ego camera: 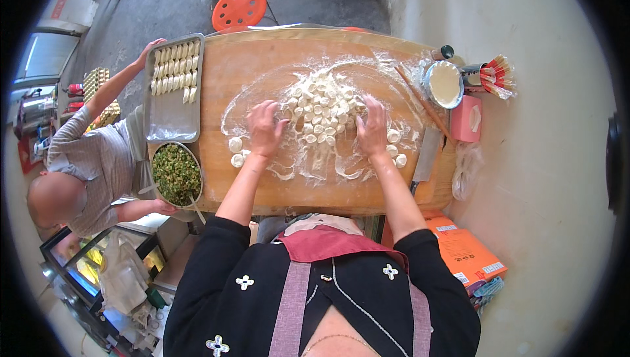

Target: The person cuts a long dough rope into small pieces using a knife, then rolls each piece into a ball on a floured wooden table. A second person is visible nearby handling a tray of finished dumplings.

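A heap of small floured dough pieces (322, 111) lies on the wooden board (231, 76), with loose flour around it. My left hand (265, 128) is at the heap's left side, fingers spread and curved. On the right side my right hand (372, 123) mirrors it, its fingertips by the outermost pieces. Neither hand appears to grip anything, though the spots under the fingers are hidden. A few dough pieces (236, 152) lie apart near my left wrist. Several more (393, 148) sit beside my right wrist.
At left, a co-worker (98, 155) touches a metal tray (172, 120) with rows of dumplings and a bowl of chopped green filling (177, 175). To the right are a rolling pin (425, 103), a cleaver (427, 155), a flour bowl (445, 84), a pink tissue box (466, 118) and the wall (551, 160).
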Tool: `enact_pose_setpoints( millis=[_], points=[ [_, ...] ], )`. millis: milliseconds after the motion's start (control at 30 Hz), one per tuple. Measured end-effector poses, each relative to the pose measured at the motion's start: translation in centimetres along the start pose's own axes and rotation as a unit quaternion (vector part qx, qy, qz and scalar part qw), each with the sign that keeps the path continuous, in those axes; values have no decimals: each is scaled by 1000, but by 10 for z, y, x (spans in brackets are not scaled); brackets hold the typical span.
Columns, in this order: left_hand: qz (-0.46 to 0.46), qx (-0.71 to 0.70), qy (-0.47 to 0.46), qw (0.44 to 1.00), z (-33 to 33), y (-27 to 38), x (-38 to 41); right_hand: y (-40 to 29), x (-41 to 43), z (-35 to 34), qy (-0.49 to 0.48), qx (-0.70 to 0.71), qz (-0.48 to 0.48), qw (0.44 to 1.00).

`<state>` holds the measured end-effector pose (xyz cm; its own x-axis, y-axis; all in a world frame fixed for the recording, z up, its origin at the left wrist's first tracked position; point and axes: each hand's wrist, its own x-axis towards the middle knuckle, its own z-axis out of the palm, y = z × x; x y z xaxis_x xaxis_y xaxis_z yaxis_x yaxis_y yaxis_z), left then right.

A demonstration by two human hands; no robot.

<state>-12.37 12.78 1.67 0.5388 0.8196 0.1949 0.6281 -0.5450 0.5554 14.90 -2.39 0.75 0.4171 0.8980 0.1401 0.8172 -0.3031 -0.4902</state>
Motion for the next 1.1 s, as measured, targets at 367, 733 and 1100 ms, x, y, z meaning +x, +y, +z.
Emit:
enact_pose_setpoints(
  millis=[367, 733, 1100],
  points=[
    [-115, -200, 3, 973, 34, 14, 22, -15, -72, -8, -142, 270, 375, 876],
    [-319, -397, -83, 857, 21, -15, -22, -37, -88, -1, -5, 105, 115, 988],
    [-74, -65, -145, 984, -2, 3, -81, -29, -108, 5, -65, 107, 93, 988]
  ],
)
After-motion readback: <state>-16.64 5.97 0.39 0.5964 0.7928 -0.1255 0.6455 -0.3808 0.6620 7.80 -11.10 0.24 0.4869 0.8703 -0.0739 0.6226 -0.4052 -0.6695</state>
